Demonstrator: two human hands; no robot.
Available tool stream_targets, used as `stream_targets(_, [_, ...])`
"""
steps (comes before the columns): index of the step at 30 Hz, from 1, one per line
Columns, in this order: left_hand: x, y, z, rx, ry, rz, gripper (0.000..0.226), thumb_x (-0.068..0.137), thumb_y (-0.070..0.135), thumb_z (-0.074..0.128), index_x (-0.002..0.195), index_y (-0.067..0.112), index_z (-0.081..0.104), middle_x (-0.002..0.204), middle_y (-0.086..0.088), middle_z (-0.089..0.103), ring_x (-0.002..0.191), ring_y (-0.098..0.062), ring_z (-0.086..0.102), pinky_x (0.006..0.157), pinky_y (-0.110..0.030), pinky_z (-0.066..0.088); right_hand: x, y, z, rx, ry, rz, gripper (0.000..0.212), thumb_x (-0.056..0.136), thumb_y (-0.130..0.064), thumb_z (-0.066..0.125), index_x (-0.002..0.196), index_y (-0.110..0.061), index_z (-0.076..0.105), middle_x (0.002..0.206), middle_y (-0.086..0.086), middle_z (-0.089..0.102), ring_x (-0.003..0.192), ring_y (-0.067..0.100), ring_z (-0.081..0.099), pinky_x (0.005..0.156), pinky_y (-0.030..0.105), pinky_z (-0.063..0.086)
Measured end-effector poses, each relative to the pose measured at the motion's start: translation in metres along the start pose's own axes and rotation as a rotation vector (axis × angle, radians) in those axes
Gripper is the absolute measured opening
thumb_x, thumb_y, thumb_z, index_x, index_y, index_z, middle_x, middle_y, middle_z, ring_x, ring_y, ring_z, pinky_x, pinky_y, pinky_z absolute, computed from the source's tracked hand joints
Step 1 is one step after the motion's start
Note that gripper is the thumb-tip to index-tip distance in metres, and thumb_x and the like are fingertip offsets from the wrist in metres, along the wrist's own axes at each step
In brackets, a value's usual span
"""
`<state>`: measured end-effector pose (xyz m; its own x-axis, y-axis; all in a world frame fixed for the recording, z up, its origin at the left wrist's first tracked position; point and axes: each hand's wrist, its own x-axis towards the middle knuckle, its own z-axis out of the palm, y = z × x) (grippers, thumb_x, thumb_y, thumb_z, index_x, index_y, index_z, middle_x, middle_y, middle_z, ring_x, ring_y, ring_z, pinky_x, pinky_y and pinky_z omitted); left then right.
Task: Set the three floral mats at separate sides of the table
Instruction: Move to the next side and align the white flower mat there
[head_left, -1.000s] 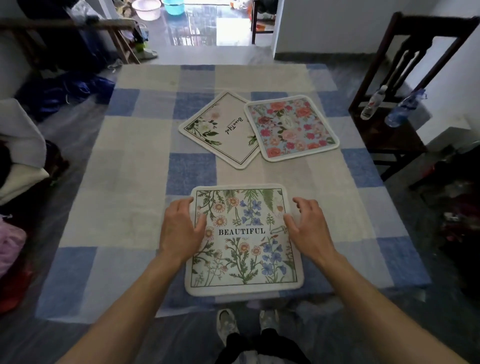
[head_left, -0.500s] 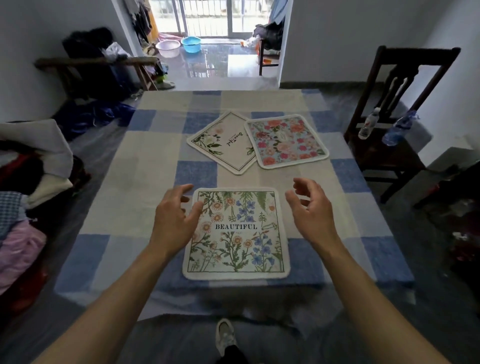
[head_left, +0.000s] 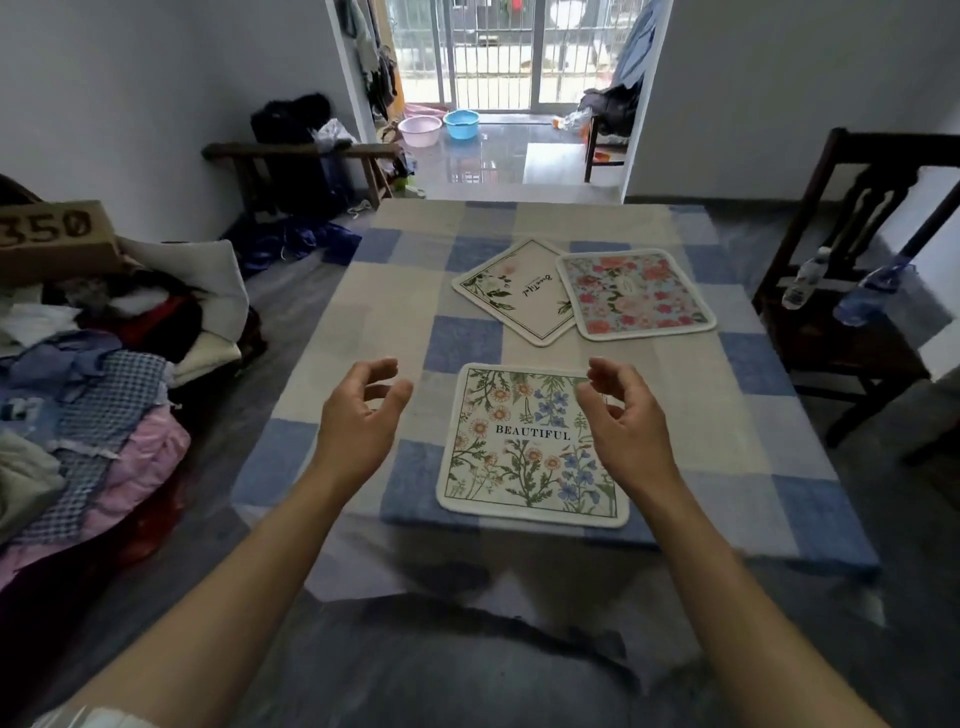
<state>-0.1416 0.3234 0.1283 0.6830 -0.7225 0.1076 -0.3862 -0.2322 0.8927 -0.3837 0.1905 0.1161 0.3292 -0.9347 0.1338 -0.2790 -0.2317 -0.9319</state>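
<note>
Blue-and-cream checked cloth covers the table (head_left: 363, 332), and on it the "BEAUTIFUL" mat (head_left: 524, 447) is laid flat at the near edge, squared to that side. A second ago it was pressed down under both palms; now the left hand (head_left: 358, 421) and the right hand (head_left: 623, 421) have been lifted clear of it, so the first placement can be judged finished. The fingers of both hands are loosely curled and apart, with nothing grasped. The mat is seen between the two hands: the left fingers (head_left: 376, 371) are held just beside its left border, over bare cloth, while the right fingers (head_left: 605, 371) are raised over its upper right corner. Well beyond the fingertips, toward the far right of the table, the cream script mat (head_left: 519, 291) and the pink rose mat (head_left: 636, 293) are left together, the rose mat overlapping the cream one's edge. Two mats are therefore yet to be separated and carried to other sides; a reach forward is presumably called for next.
</note>
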Motion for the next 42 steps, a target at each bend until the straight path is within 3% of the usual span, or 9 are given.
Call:
stream_targets(5, [0.014, -0.017, -0.043, -0.077, -0.016, 0.020, 0.034, 0.093, 0.034, 0.058, 0.125, 0.022, 0.057, 0.119, 0.007, 0.061, 0.106, -0.008, 0.058, 0.090, -0.042, 0.055, -0.013, -0.033, 0.050, -0.050, 0.037, -0.029, 0.037, 0.094, -0.038, 0.058, 0.129, -0.027, 0.054, 0.123, -0.006, 0.060, 0.110, 0.004, 0.057, 0.087, 0.025, 0.051])
stream_targets(9, [0.024, -0.046, -0.088, -0.151, -0.073, 0.055, 0.034, 0.094, 0.036, 0.056, 0.126, 0.024, 0.056, 0.120, 0.009, 0.060, 0.109, -0.010, 0.058, 0.087, -0.035, 0.055, -0.035, -0.061, 0.116, -0.096, 0.106, -0.018, 0.037, 0.092, -0.041, 0.058, 0.127, -0.028, 0.054, 0.124, -0.004, 0.057, 0.113, 0.011, 0.056, 0.091, 0.036, 0.052])
stream_targets(15, [0.050, -0.096, -0.173, -0.210, -0.117, 0.048, 0.028, 0.095, 0.029, 0.055, 0.122, 0.021, 0.059, 0.119, 0.001, 0.064, 0.105, -0.015, 0.060, 0.089, -0.046, 0.055, -0.067, -0.102, 0.207, -0.127, 0.156, 0.026, 0.042, 0.091, -0.037, 0.062, 0.130, -0.024, 0.051, 0.121, -0.005, 0.059, 0.111, 0.009, 0.058, 0.087, 0.028, 0.053])
stream_targets(21, [0.085, -0.122, -0.214, -0.224, -0.163, 0.012, 0.026, 0.094, 0.028, 0.056, 0.120, 0.023, 0.060, 0.116, 0.001, 0.065, 0.103, -0.015, 0.062, 0.088, -0.048, 0.055, -0.068, -0.121, 0.269, -0.125, 0.150, 0.042, 0.043, 0.091, -0.034, 0.063, 0.132, -0.026, 0.049, 0.123, -0.004, 0.058, 0.113, 0.012, 0.056, 0.096, 0.040, 0.051])
stream_targets(33, [0.198, -0.125, -0.244, -0.145, -0.261, 0.008, 0.031, 0.094, 0.027, 0.059, 0.123, 0.016, 0.059, 0.118, 0.002, 0.064, 0.104, -0.012, 0.061, 0.090, -0.046, 0.054, 0.019, -0.118, 0.340, -0.008, 0.198, 0.085, 0.038, 0.093, -0.031, 0.061, 0.129, -0.025, 0.054, 0.124, -0.006, 0.059, 0.111, 0.001, 0.055, 0.083, 0.019, 0.046])
stream_targets(37, [0.233, -0.127, -0.247, -0.199, -0.285, -0.016, 0.030, 0.094, 0.029, 0.058, 0.122, 0.019, 0.059, 0.115, 0.006, 0.064, 0.105, -0.010, 0.061, 0.090, -0.043, 0.055, 0.047, -0.125, 0.359, -0.027, 0.198, 0.069, 0.024, 0.091, -0.030, 0.062, 0.116, -0.032, 0.061, 0.120, -0.004, 0.060, 0.109, 0.007, 0.058, 0.081, 0.025, 0.049])
stream_targets(42, [0.277, -0.138, -0.253, -0.243, -0.367, 0.000, 0.029, 0.093, 0.031, 0.059, 0.121, 0.022, 0.059, 0.113, 0.010, 0.064, 0.106, -0.011, 0.061, 0.089, -0.039, 0.055, 0.072, -0.137, 0.387, -0.015, 0.237, 0.100, 0.028, 0.091, -0.031, 0.062, 0.119, -0.034, 0.059, 0.120, -0.009, 0.059, 0.109, 0.000, 0.057, 0.083, 0.020, 0.048])
